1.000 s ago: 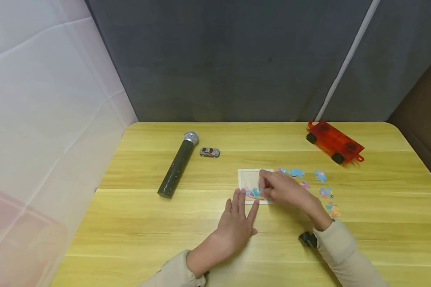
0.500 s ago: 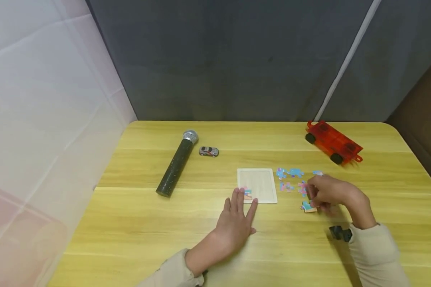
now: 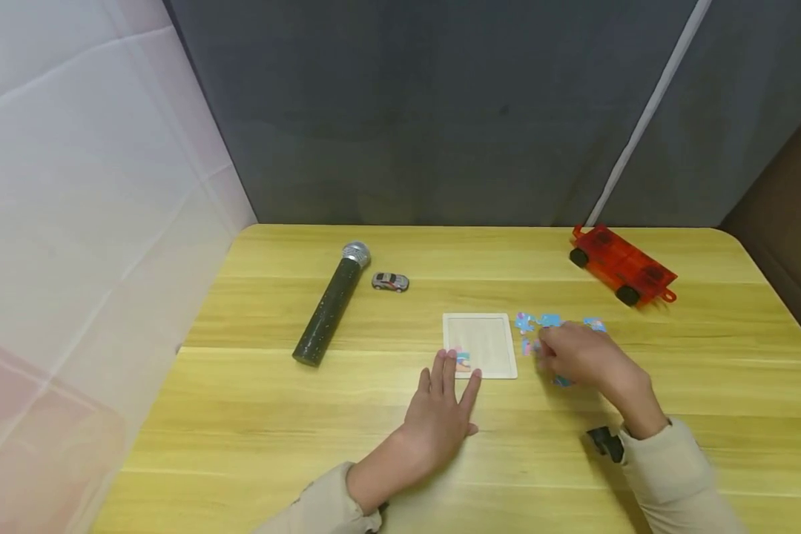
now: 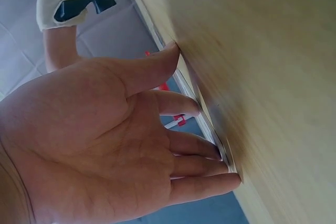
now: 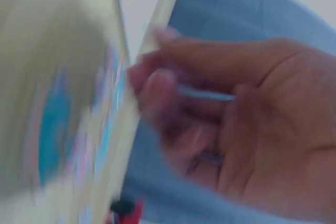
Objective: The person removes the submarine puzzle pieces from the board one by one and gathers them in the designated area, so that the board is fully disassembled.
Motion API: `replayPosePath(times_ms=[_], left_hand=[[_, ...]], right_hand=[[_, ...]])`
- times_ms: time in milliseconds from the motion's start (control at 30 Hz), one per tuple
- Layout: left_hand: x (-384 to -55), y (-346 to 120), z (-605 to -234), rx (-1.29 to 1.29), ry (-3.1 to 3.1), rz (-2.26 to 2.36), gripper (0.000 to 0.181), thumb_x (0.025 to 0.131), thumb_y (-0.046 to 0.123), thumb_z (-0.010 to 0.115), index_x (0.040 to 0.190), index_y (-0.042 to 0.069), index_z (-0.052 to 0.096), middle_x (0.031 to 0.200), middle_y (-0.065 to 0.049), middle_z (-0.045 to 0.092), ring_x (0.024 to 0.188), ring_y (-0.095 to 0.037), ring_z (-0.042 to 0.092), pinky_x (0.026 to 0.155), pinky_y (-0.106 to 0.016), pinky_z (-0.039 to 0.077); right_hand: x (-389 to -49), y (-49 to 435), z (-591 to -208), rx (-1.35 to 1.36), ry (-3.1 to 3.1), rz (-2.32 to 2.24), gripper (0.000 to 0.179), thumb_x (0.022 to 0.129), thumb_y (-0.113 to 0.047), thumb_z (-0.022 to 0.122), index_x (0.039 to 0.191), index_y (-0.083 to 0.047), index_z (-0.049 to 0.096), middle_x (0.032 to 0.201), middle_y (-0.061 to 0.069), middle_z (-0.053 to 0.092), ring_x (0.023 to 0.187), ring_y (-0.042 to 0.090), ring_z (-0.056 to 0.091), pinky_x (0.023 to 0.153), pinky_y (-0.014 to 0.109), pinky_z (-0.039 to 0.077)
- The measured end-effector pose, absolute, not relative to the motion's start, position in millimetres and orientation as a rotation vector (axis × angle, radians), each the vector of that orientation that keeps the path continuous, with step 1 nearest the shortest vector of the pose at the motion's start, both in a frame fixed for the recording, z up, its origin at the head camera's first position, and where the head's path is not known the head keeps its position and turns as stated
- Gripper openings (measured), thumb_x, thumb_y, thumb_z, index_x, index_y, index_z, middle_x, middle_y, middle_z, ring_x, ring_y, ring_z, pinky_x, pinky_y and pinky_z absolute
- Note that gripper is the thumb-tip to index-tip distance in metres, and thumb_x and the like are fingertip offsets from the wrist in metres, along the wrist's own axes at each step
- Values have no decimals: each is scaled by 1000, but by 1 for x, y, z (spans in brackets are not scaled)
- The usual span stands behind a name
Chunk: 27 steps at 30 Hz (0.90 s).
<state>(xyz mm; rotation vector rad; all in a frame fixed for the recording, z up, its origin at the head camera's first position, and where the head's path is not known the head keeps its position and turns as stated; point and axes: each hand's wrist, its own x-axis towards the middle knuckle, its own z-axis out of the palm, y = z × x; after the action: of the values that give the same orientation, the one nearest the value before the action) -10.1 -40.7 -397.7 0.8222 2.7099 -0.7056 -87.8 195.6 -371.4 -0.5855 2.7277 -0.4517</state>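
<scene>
My left hand [image 3: 437, 419] lies with straight fingers on the lower left of a square white puzzle tray [image 3: 511, 348]. Its fingertips touch a small puzzle piece [image 3: 463, 361] set in the tray's lower left corner. In the left wrist view the palm faces the camera and the fingertips [image 4: 233, 179] meet the tray's edge. My right hand [image 3: 590, 360], fingers bent, is over the loose puzzle pieces [image 3: 523, 322] right of the tray. A teal piece [image 5: 55, 129] lies on the table beside it. Blur and the hand hide whether a piece is between its fingertips.
A dark toy microphone [image 3: 330, 308] lies left of the tray, with a small silver toy car [image 3: 390, 282] near its head. Towards the back right stands a red wheeled toy [image 3: 624, 263]. Dark grey panels [image 3: 407, 111] rise behind the wooden table [image 3: 240, 445].
My right hand has gone from the tray to the loose pieces, then left over them. The teal piece left the tray for the table. My left hand has stayed still.
</scene>
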Motion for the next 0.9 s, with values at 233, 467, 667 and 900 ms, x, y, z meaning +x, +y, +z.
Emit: replayPosePath(times_ms=[233, 467, 667, 900], left_hand=[[-11, -39, -397, 811, 2711, -672, 74, 112, 67, 37, 176, 31, 26, 177, -24, 32, 166, -37, 32, 128, -39, 43], [-11, -37, -396, 776, 2704, -665, 71, 112, 67, 37, 175, 37, 28, 174, -25, 35, 164, -37, 35, 127, -40, 43], [-10, -37, -397, 759, 2684, -690, 73, 112, 68, 35, 176, 38, 23, 176, -24, 33, 165, -36, 34, 128, -39, 43], [-10, -38, -397, 782, 2700, -692, 74, 111, 69, 37, 176, 36, 23, 174, -25, 35, 164, -37, 36, 127, -39, 43]], right_hand=[[-98, 127, -388, -880, 2688, -690, 9, 104, -8, 75, 112, -5, 71, 101, 4, 66, 81, 15, 62, 71, 31, 56], [-93, 113, -399, -881, 2705, -675, 21, 101, -7, 78, 112, -7, 60, 103, 5, 52, 73, 15, 52, 63, 25, 48], [-98, 113, -404, -894, 2666, -846, 21, 101, 2, 74, 102, -10, 57, 85, -1, 58, 74, 12, 52, 66, 26, 47], [-108, 159, -385, -811, 2530, -1020, 14, 103, 4, 71, 101, -5, 61, 85, 7, 73, 70, 13, 65, 67, 29, 55]])
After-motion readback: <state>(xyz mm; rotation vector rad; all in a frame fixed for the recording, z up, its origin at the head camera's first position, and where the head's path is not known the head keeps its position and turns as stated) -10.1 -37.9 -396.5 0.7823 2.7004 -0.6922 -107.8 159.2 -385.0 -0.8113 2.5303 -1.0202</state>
